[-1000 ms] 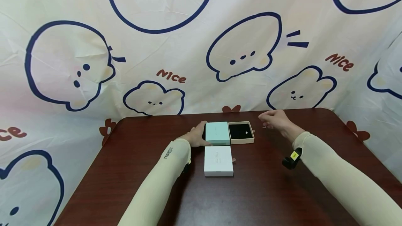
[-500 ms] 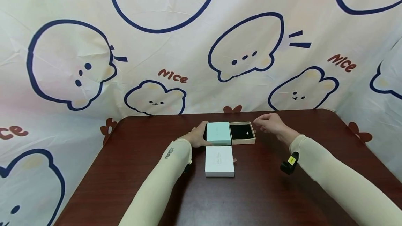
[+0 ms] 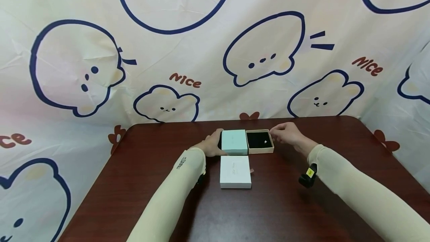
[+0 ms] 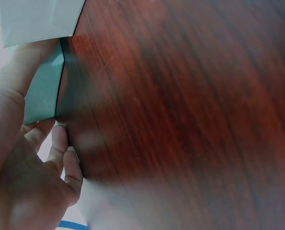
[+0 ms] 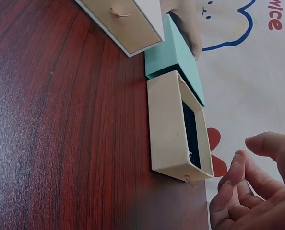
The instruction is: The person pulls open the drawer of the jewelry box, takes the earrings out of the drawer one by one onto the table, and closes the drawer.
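My left hand (image 3: pixel 210 145) grips the mint box sleeve (image 3: pixel 234 142) from its left side, thumb along the near edge and fingers at the far side. Out of the sleeve's right end extends a cream drawer (image 3: pixel 260 151) with a black lining and a small star-shaped piece (image 3: pixel 265 142) on it. Just right of the drawer hovers my right hand (image 3: pixel 288 134). In the right wrist view, this hand (image 5: pixel 257 191) has loosely bent fingers, the thumb apart from the index finger, and nothing visible between them. A ribbon tab (image 5: pixel 191 181) hangs at the drawer's end.
Directly in front of the mint sleeve lies a white box (image 3: pixel 235 172), with a small ribbon tab (image 3: pixel 252 170) on its right. Both stand on a dark red-brown table (image 3: pixel 268 212). A printed cloth (image 3: pixel 208 55) hangs behind the table's back edge.
My right hand has moved left, closer to the drawer's end. A tiny shiny thing seen under its fingers a second ago no longer shows. My left hand keeps its grip.
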{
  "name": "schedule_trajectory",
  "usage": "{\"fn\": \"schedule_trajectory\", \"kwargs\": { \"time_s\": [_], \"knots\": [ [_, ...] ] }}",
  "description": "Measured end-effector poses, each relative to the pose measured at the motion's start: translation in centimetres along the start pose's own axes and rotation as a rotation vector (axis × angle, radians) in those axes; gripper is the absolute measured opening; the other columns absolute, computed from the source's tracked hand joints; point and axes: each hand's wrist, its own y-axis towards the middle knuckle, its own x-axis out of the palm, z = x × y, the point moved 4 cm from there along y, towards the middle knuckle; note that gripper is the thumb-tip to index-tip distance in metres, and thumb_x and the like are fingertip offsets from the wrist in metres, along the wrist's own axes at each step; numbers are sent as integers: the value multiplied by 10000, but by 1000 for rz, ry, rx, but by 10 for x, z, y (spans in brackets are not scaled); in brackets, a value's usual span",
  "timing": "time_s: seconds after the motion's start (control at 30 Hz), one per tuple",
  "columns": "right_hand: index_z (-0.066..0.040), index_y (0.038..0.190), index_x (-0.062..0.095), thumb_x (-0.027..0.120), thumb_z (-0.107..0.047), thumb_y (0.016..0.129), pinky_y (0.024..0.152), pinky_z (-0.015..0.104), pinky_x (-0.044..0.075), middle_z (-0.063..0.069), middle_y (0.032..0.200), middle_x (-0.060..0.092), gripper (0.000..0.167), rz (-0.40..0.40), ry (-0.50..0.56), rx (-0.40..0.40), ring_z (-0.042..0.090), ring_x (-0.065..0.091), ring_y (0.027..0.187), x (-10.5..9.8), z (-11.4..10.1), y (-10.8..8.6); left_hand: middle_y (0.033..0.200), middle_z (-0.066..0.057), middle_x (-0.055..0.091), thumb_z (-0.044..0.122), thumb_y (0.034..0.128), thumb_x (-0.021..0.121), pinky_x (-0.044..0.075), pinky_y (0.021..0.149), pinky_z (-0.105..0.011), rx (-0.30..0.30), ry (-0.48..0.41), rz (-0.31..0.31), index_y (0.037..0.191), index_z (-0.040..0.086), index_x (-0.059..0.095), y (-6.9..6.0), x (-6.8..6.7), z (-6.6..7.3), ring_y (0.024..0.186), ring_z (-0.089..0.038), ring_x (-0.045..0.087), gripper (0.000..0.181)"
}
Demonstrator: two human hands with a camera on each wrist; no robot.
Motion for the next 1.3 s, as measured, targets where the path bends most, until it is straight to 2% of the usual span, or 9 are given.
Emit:
{"fn": "schedule_trajectory", "kwargs": {
  "time_s": [0.3,0.5,1.07,1.3],
  "knots": [
    [54,1224,677,606,-253,1008,762,311,542,59,886,686,382,-18,12,-13,143,597,789,3,-1,2,1662,-131,256,345,878,800,289,1176,-620,-3,0,-8,1624,143,91,1,-2,0,1502,-409,281,1049],
    [73,1221,668,589,-232,1015,739,296,534,47,854,671,376,-18,14,-21,144,587,782,4,-2,1,1657,-133,264,341,878,800,313,1163,-615,0,3,-3,1623,136,94,1,-2,0,1500,-410,285,1046],
    [73,1183,686,621,-205,995,727,314,521,44,847,640,342,-4,-1,-16,143,551,748,11,-1,0,1654,-145,264,326,883,796,294,1173,-617,0,-11,-2,1621,123,99,-4,-2,5,1501,-406,283,1035],
    [72,1161,701,643,-185,985,683,298,506,-11,827,615,317,2,4,-32,119,539,704,13,-1,1,1654,-93,266,338,879,798,299,1178,-593,-30,17,-12,1629,176,58,7,4,-4,1502,-368,280,1066]
  ]
}}
